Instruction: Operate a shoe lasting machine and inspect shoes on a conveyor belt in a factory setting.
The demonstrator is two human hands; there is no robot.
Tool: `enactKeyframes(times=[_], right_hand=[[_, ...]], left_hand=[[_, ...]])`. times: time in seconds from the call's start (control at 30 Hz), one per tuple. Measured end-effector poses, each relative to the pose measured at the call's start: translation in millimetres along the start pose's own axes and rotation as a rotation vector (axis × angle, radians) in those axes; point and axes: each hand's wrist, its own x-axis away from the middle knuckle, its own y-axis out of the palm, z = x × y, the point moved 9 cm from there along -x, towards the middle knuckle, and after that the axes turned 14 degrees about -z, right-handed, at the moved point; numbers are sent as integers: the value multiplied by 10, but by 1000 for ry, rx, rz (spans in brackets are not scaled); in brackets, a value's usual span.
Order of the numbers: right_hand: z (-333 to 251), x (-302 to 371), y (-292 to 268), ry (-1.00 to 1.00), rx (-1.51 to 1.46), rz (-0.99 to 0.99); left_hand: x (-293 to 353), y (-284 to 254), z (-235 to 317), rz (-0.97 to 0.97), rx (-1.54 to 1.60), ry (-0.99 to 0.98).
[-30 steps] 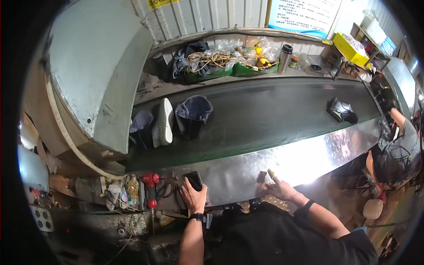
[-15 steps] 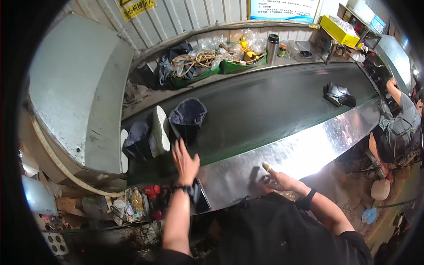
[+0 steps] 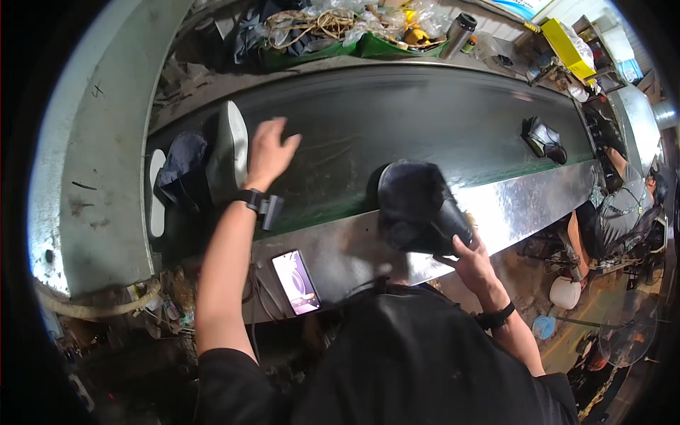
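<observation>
My right hand (image 3: 476, 265) grips a black boot (image 3: 418, 205), its wide top opening turned up, over the metal ledge at the front of the belt. A small tan tip of something shows beside those fingers; what it is I cannot make out. My left hand (image 3: 269, 152) is over the dark belt (image 3: 333, 142), fingers apart and holding nothing, just right of a pale shoe sole (image 3: 237, 134) standing on edge. Left of that sole sits another dark boot (image 3: 185, 166) with fuzzy blue-grey lining. A second white sole (image 3: 157, 191) stands beside it.
A phone with a lit screen (image 3: 296, 282) lies on the metal ledge (image 3: 343, 248). At the belt's far right is a black shoe or boot (image 3: 544, 138). Green bins (image 3: 397, 48) of scraps and a steel flask (image 3: 460, 35) line the back. A co-worker (image 3: 616, 205) sits at right.
The nearer boot has left the belt beside the pale sole and is now in my right hand. My left hand has moved farther over the belt. The phone's screen now shows lit.
</observation>
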Motion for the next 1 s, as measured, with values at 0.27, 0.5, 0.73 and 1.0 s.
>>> enactKeyframes(times=[0.27, 0.5, 0.73, 1.0], right_hand=[[-90, 260, -697, -74, -76, 73], [0, 387, -909, -91, -116, 35], [-38, 280, -1220, -159, -102, 10], [-40, 152, -1169, -111, -217, -142]], left_hand=[[1019, 34, -1678, -10, -162, -823], [1513, 50, -1545, -221, 82, -950], [1487, -317, 791, -92, -486, -259], [2268, 1015, 3183, 49, -570, 562]])
